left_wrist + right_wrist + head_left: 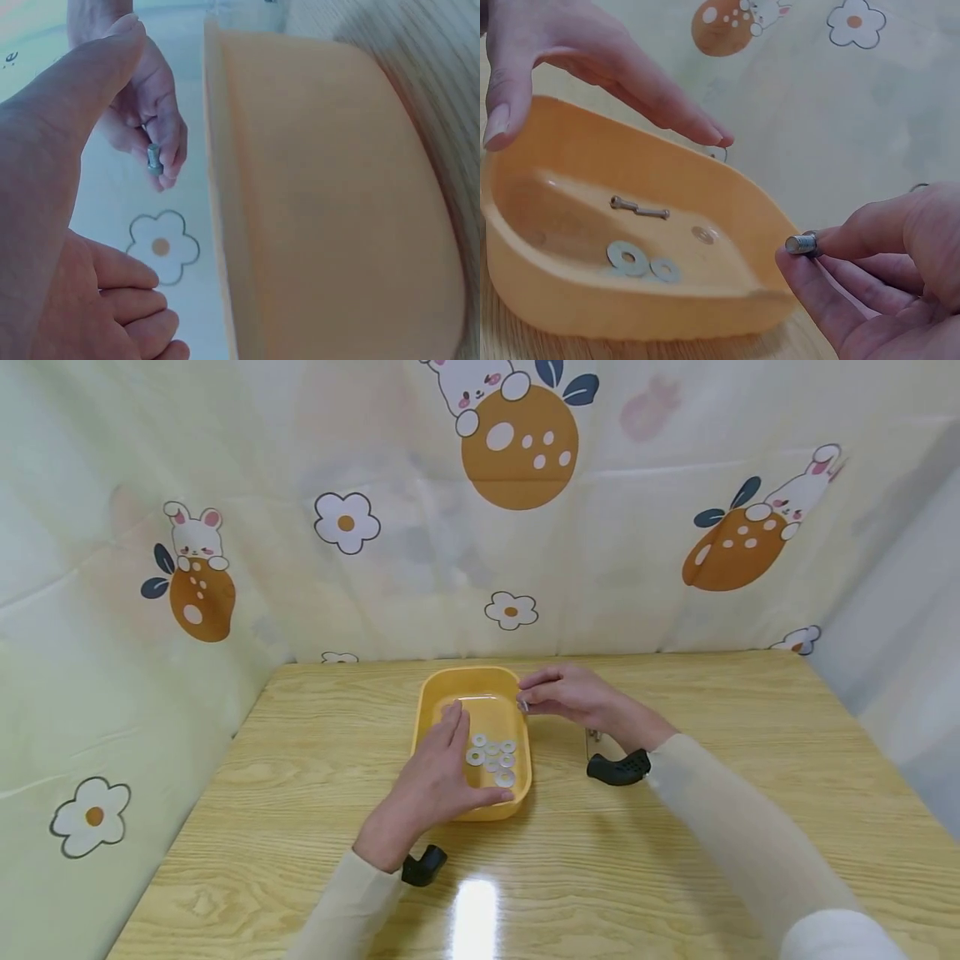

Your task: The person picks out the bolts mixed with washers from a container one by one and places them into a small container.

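right hand (577, 699) pinches a bolt (801, 244) near the tray (474, 675), open room separating spread left hand (437, 773) (rim (528, 764) contact unclear).

Looks like a curtained-off spot, though whether home or workplace is hard to say, with a wood-grain table (570, 877) boxed in by wrinkly cloth (412, 577) printed with cartoon bunnies (197, 537) and flowers (347, 523)

The left hand (437, 774) hides part of the tray (527, 777); blurred pieces (595, 735) outside it may be screws.
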A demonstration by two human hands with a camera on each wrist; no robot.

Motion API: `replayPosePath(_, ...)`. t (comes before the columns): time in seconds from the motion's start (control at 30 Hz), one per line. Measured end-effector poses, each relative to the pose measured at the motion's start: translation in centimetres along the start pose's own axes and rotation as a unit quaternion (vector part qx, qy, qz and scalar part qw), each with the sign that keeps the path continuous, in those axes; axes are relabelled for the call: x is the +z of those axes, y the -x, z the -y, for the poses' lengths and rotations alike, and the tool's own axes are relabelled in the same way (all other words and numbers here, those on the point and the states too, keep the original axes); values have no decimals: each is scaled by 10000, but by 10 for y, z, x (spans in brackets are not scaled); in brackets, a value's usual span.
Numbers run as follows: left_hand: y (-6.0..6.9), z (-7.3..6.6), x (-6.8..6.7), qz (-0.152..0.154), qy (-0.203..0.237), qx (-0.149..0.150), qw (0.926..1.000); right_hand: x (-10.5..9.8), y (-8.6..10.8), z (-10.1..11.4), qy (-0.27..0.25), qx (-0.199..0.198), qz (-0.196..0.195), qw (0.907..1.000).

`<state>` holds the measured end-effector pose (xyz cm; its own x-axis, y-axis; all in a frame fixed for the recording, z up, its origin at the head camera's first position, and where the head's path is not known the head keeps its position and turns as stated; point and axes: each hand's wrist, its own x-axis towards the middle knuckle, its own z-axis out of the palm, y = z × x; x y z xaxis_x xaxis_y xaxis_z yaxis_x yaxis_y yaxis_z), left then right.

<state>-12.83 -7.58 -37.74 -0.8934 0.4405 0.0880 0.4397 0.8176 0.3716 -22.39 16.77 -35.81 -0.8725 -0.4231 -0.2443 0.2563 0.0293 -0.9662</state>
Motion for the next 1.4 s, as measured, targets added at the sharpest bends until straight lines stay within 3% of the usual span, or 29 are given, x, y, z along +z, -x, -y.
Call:
replayPosePath(0.57,-24,-35,8,532,-125,123,9984,-37,29,-6,224,245,-285,9990)
replayPosePath(1.0,-41,-65,18,590,-23,460,9972,-67,52,-10,575,288,-530,9965)
replayPosePath(1.2,-50,-78,25,574,-200,711,9956,-77,61,-14,794,376,-556,9946)
replayPosePath(1.4,-59,-92,31,656,-312,743,9946,-83,65,-15,1118,451,-699,9902)
